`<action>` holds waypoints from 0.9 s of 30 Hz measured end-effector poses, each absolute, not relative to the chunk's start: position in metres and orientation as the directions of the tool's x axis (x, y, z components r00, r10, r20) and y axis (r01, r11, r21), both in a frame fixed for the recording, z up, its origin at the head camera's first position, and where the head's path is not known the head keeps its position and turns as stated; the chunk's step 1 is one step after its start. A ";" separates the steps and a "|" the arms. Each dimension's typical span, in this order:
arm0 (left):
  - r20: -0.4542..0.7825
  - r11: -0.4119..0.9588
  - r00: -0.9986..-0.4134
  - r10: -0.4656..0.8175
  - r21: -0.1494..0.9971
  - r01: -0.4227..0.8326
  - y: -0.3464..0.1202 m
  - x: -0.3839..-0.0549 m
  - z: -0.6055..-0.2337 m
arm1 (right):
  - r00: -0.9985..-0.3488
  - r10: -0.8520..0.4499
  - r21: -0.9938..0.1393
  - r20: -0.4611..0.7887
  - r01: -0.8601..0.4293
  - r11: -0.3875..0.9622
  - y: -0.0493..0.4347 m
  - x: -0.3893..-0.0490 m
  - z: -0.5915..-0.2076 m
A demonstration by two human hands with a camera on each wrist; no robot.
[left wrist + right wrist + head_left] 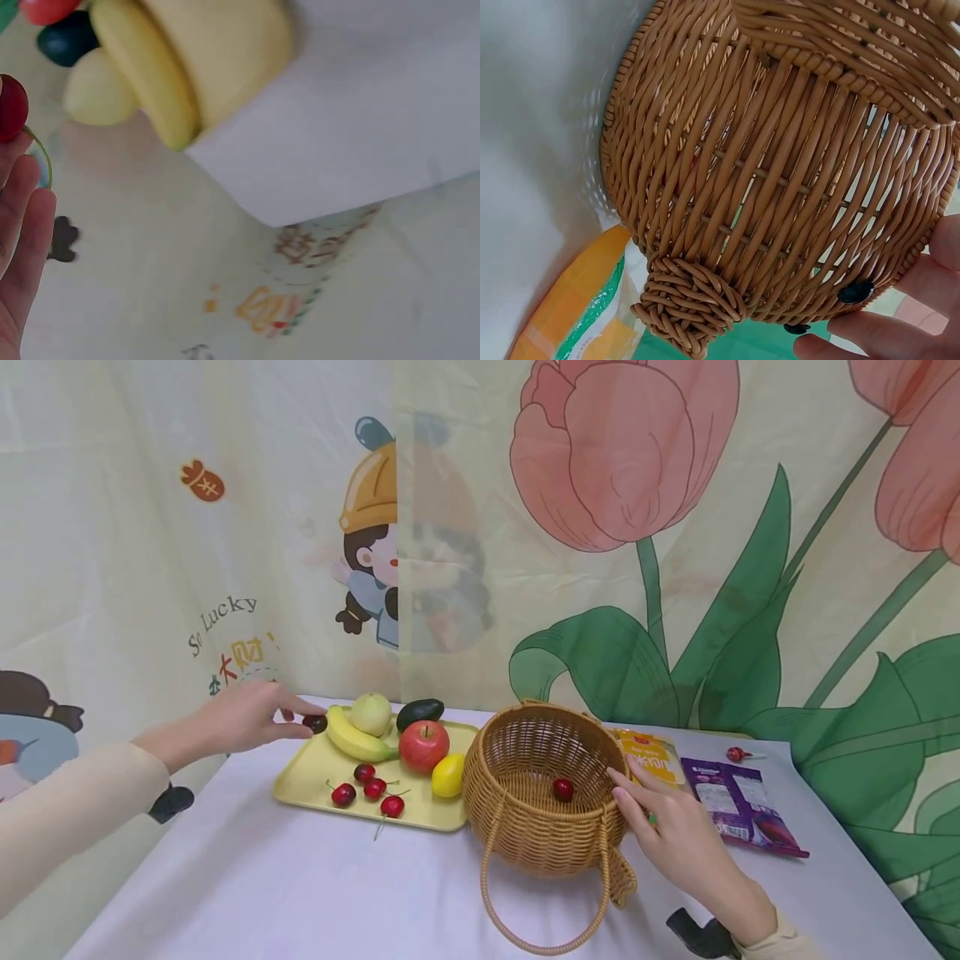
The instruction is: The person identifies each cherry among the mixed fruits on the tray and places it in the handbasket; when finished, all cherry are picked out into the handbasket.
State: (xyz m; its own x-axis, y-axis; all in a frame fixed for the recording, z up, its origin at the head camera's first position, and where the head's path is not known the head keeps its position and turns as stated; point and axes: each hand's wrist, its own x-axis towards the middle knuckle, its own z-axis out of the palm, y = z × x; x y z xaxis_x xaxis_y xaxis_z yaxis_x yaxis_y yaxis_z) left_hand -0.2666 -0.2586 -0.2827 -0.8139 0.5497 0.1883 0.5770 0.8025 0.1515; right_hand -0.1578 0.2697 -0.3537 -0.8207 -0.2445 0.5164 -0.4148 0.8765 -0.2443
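Observation:
At the left end of the tray, my left hand (255,718) pinches a dark red cherry (315,723). Its green stem hangs down in the left wrist view, where the fingers (30,240) show at the left edge. My right hand (675,818) holds the right rim of a round wicker basket (540,843), fingertips lying at and over the edge. Inside the basket lies one cherry (562,789). In the right wrist view, fingers (885,334) touch the weave beside a black button eye (856,292). Several stemmed cherries (375,788) lie on the yellow tray (307,785).
On the tray also lie a banana (356,739), a pale round fruit (371,715), an avocado (420,714), an apple (423,746) and a lemon (448,776). Right of the basket are a yellow packet (651,756), purple packets (738,802) and a lollipop (737,753). The basket's handle (547,950) hangs toward the front.

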 end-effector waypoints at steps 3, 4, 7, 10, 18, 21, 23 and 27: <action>0.177 0.793 -0.811 0.558 0.175 0.584 -0.242 -0.268 -0.266 | -0.825 -0.239 -0.254 0.512 -0.411 0.876 0.269 -0.158 -0.355; 0.171 0.785 -0.806 0.567 0.182 0.592 -0.236 -0.268 -0.261 | -0.825 -0.238 -0.256 0.512 -0.411 0.875 0.269 -0.158 -0.355; 0.140 0.782 -0.804 0.578 0.188 0.594 -0.219 -0.273 -0.249 | -0.825 -0.239 -0.254 0.512 -0.411 0.876 0.268 -0.158 -0.355; 0.117 0.778 -0.799 0.590 0.182 0.601 -0.198 -0.279 -0.237 | -0.824 -0.238 -0.249 0.514 -0.409 0.878 0.267 -0.157 -0.354; 0.079 0.667 -0.686 0.724 0.175 0.724 -0.131 -0.298 -0.224 | -0.831 -0.226 -0.253 0.508 -0.395 0.883 0.268 -0.155 -0.352; 0.062 0.631 -0.647 0.760 0.168 0.758 -0.101 -0.302 -0.218 | -0.830 -0.228 -0.253 0.509 -0.397 0.882 0.268 -0.156 -0.352; 0.053 0.604 -0.619 0.784 0.165 0.779 -0.081 -0.304 -0.215 | -0.832 -0.226 -0.258 0.506 -0.396 0.881 0.268 -0.157 -0.352; 0.038 0.539 -0.553 0.833 0.175 0.824 -0.049 -0.309 -0.214 | -0.827 -0.229 -0.255 0.513 -0.402 0.880 0.267 -0.157 -0.353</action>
State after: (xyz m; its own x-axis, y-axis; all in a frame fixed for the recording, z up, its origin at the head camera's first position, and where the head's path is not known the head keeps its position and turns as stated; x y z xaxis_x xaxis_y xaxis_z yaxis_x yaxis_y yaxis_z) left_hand -0.3091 -0.0486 -0.2137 -0.5525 0.8326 0.0376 0.8240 0.5389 0.1749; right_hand -0.1571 0.2673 -0.3533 -0.8270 -0.2289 0.5134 -0.4016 0.8796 -0.2549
